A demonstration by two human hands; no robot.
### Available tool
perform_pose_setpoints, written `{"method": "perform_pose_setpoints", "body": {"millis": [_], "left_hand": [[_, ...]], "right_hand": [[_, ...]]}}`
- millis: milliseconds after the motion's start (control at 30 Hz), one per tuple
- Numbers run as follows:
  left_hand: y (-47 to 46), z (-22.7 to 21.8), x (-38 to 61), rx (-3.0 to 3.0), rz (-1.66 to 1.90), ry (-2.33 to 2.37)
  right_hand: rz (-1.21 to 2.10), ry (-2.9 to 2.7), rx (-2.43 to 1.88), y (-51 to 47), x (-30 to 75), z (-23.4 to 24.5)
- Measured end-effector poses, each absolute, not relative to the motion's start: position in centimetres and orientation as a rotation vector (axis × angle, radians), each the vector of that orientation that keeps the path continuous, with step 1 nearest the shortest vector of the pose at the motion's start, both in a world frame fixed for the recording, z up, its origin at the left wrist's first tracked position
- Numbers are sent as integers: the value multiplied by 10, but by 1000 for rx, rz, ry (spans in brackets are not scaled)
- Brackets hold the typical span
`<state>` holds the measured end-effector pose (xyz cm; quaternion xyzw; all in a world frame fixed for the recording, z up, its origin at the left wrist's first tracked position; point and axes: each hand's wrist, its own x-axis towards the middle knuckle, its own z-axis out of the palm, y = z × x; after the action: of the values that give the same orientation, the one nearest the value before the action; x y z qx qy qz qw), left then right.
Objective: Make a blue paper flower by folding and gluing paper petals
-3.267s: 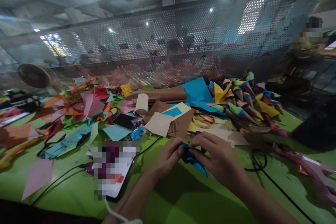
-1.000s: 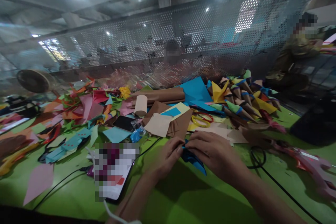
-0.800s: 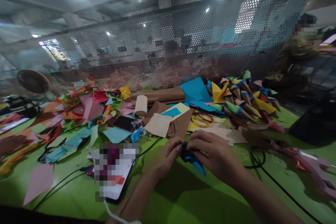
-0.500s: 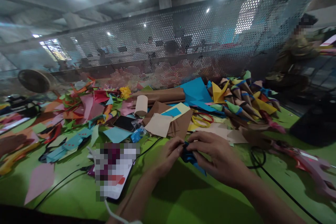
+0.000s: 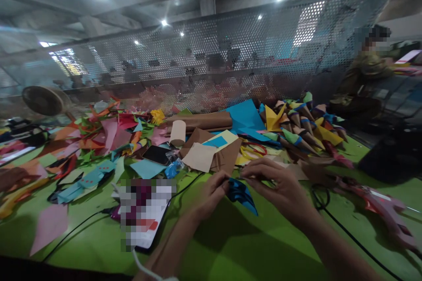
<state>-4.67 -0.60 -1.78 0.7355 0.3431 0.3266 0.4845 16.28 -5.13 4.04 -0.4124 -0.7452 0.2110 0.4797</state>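
My left hand is closed, its thumb and fingers pinching a folded piece of blue paper. The paper has curved, layered folds near the fingers and tapers to a point at the lower right, above the green tabletop. Just right of it, my right hand hovers with bent fingers slightly apart and nothing visible in them. Behind the hands lie a beige paper piece, brown paper and yellow-handled scissors, partly covered.
A pink glue gun with a black cord lies at right. A phone with a white cable is at left. Paper cones and coloured scraps pile up before a perforated metal screen. A person sits far right.
My right hand has come off the blue paper and moved slightly right, uncovering more of its folds. My left hand still holds the paper in about the same place.
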Motion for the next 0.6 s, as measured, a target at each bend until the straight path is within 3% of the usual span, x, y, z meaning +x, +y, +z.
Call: {"method": "perform_pose_setpoints", "body": {"millis": [600], "left_hand": [[-5, -19, -48, 1697, 860, 763]], "right_hand": [[655, -1256, -1269, -118, 220, 8]]}}
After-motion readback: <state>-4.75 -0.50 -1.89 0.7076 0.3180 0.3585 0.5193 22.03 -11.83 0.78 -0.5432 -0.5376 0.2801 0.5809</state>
